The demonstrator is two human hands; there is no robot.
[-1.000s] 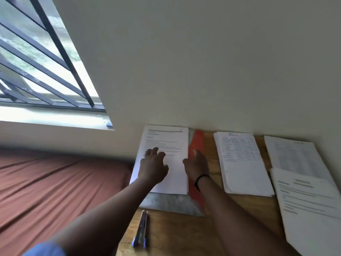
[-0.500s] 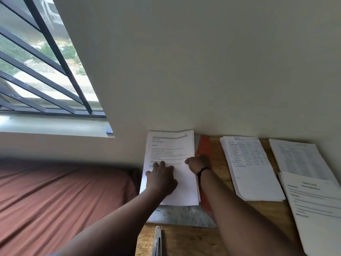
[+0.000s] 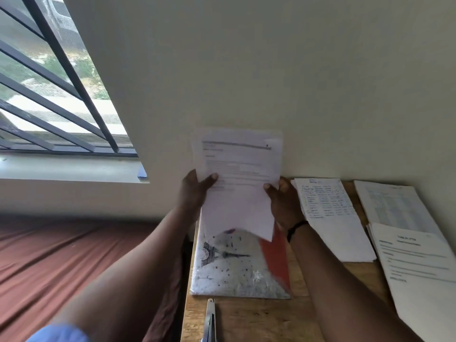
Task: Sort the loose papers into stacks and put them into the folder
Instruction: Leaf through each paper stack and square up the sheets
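A stack of printed white papers (image 3: pixel 239 183) is held upright in the air above the folder (image 3: pixel 232 272), a grey patterned cover with a red strip along its right side. My left hand (image 3: pixel 195 191) grips the stack's left edge, thumb on the front. My right hand (image 3: pixel 283 201) grips the right edge, thumb on the front too; a black band sits on that wrist. Three more paper stacks lie on the wooden desk: one with a table of entries (image 3: pixel 330 218), one at the far right (image 3: pixel 394 206), and one nearest me at right (image 3: pixel 419 272).
The desk (image 3: pixel 246 319) stands against a pale wall. A pen (image 3: pixel 209 322) lies at the desk's front edge. A bed with a brown sheet (image 3: pixel 61 262) fills the left side. A barred window (image 3: pixel 49 95) is at the upper left.
The paper stack lay flat on the folder under both hands. Both hands have gripped its side edges and lifted it upright, uncovering the folder's grey cover.
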